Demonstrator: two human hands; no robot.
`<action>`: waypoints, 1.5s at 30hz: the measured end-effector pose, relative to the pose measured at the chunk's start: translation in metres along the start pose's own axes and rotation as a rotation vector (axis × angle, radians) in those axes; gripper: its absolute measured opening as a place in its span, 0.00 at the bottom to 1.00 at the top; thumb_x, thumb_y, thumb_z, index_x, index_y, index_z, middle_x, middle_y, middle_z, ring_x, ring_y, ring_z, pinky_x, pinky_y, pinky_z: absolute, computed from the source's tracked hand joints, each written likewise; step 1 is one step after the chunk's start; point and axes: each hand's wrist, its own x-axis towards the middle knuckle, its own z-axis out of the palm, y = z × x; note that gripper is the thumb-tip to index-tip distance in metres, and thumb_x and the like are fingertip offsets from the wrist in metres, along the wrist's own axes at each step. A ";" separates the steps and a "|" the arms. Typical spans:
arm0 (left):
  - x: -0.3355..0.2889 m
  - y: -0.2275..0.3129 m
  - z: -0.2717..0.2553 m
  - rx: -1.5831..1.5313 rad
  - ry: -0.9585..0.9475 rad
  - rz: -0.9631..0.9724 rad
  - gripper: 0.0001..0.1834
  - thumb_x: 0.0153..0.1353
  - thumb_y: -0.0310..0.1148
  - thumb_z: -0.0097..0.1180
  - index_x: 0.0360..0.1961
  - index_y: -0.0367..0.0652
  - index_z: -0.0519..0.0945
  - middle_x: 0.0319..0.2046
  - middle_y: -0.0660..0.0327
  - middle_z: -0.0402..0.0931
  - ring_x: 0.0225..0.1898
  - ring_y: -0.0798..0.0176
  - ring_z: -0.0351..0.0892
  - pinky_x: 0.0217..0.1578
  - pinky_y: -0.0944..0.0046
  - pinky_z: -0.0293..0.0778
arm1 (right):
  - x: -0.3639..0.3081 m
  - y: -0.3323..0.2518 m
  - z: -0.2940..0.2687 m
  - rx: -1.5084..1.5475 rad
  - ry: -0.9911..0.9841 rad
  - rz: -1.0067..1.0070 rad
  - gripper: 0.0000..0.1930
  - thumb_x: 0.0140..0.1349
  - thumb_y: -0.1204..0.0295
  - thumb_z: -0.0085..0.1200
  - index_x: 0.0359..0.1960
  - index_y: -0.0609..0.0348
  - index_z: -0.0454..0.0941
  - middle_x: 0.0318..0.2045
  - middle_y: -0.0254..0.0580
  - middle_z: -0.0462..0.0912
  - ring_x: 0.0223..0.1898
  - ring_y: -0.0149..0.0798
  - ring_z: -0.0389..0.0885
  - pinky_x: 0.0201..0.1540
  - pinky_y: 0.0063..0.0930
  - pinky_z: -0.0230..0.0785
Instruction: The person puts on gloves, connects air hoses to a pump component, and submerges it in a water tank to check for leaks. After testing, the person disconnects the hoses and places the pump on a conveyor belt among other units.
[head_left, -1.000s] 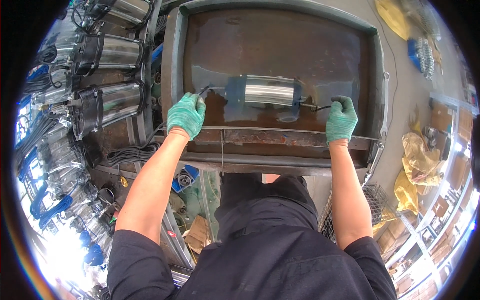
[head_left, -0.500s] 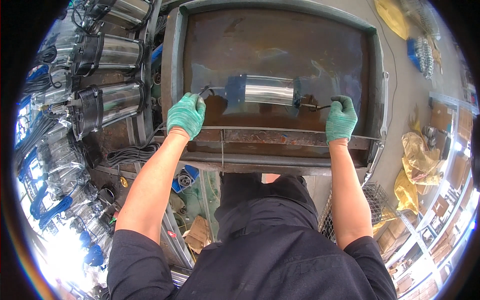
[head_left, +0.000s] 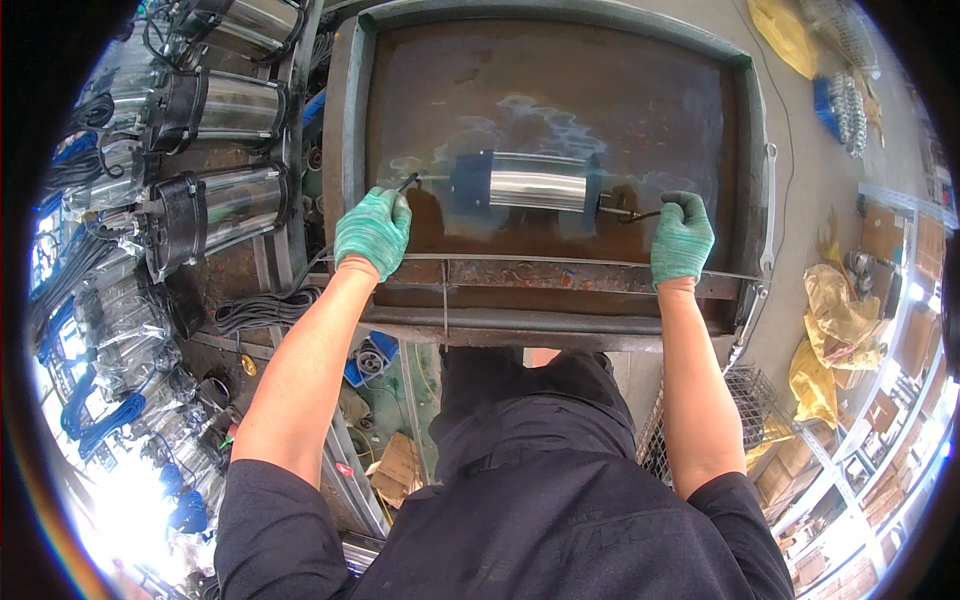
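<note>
A shiny metal cylinder with dark blue ends [head_left: 538, 182] lies level in murky brown liquid inside a rectangular metal tank [head_left: 352, 110]. How deep it sits is hard to make out. Both my hands wear green knit gloves. My left hand [head_left: 373, 232] is closed round a black cable [head_left: 408, 182] near the tank's left wall, off the cylinder's left end. At the other side, my right hand [head_left: 683, 238] grips a thin dark rod [head_left: 645, 215] that runs to a fitting at the cylinder's right end. Neither hand touches the cylinder itself.
A rusty crossbar [head_left: 560, 273] spans the tank's near side. On its right rim lies a long wrench [head_left: 769, 210]. Several steel pumps [head_left: 240, 105] line the left, with a coiled black cable [head_left: 262, 312] close by. A wire basket [head_left: 748, 400] and yellow sacks [head_left: 838, 320] are at right.
Pale, swirling film on the liquid has spread and shifted around and above the cylinder. Reflections on the metal differ. My hands have stayed nearly in place, both still closed.
</note>
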 end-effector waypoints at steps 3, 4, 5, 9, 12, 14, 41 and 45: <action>0.000 -0.001 0.000 0.006 -0.010 -0.002 0.18 0.74 0.42 0.46 0.46 0.39 0.82 0.45 0.47 0.82 0.47 0.38 0.81 0.49 0.46 0.77 | 0.001 0.001 -0.001 -0.010 -0.012 0.018 0.07 0.64 0.78 0.51 0.36 0.62 0.83 0.25 0.35 0.83 0.27 0.24 0.73 0.34 0.22 0.71; 0.001 -0.003 0.003 -0.013 -0.023 -0.011 0.17 0.74 0.42 0.46 0.45 0.41 0.82 0.45 0.47 0.81 0.46 0.38 0.81 0.48 0.45 0.77 | 0.001 0.001 -0.001 -0.021 -0.012 0.019 0.07 0.64 0.78 0.51 0.36 0.62 0.83 0.25 0.34 0.82 0.27 0.24 0.73 0.34 0.22 0.71; 0.002 -0.004 0.004 -0.032 -0.036 -0.021 0.17 0.73 0.42 0.45 0.44 0.43 0.82 0.45 0.48 0.81 0.44 0.39 0.82 0.47 0.44 0.78 | 0.000 -0.001 -0.001 -0.032 -0.013 0.021 0.07 0.64 0.78 0.51 0.36 0.62 0.83 0.25 0.34 0.82 0.26 0.24 0.72 0.33 0.22 0.71; 0.001 -0.005 0.006 0.006 -0.003 0.004 0.17 0.74 0.42 0.45 0.44 0.43 0.83 0.45 0.48 0.81 0.45 0.39 0.82 0.47 0.44 0.78 | -0.001 -0.007 -0.003 -0.044 -0.034 0.058 0.07 0.65 0.78 0.51 0.36 0.62 0.83 0.25 0.33 0.81 0.26 0.23 0.72 0.33 0.22 0.70; 0.001 -0.005 0.007 0.009 0.032 0.021 0.17 0.74 0.42 0.45 0.44 0.43 0.83 0.45 0.48 0.81 0.45 0.39 0.82 0.47 0.44 0.78 | 0.000 -0.006 -0.002 -0.042 -0.023 0.034 0.07 0.65 0.78 0.52 0.37 0.62 0.83 0.25 0.33 0.81 0.26 0.23 0.71 0.32 0.22 0.70; 0.001 -0.004 0.004 -0.002 0.014 0.021 0.17 0.74 0.42 0.45 0.44 0.43 0.83 0.45 0.49 0.81 0.45 0.39 0.82 0.47 0.44 0.78 | -0.001 -0.008 -0.002 -0.015 -0.029 0.076 0.07 0.65 0.78 0.52 0.36 0.62 0.83 0.25 0.33 0.81 0.26 0.23 0.72 0.33 0.22 0.70; 0.001 -0.005 0.002 -0.053 0.017 0.005 0.17 0.74 0.42 0.46 0.45 0.41 0.82 0.45 0.47 0.81 0.47 0.37 0.80 0.48 0.45 0.76 | 0.001 -0.007 -0.001 -0.018 0.002 0.050 0.08 0.64 0.78 0.51 0.37 0.62 0.84 0.24 0.34 0.81 0.26 0.24 0.72 0.31 0.23 0.69; 0.000 -0.001 -0.002 -0.138 0.002 -0.064 0.19 0.75 0.45 0.45 0.46 0.42 0.81 0.45 0.45 0.82 0.48 0.35 0.80 0.49 0.42 0.76 | -0.002 -0.014 -0.001 0.027 -0.016 0.112 0.08 0.63 0.78 0.52 0.37 0.62 0.84 0.25 0.32 0.81 0.27 0.22 0.71 0.32 0.22 0.68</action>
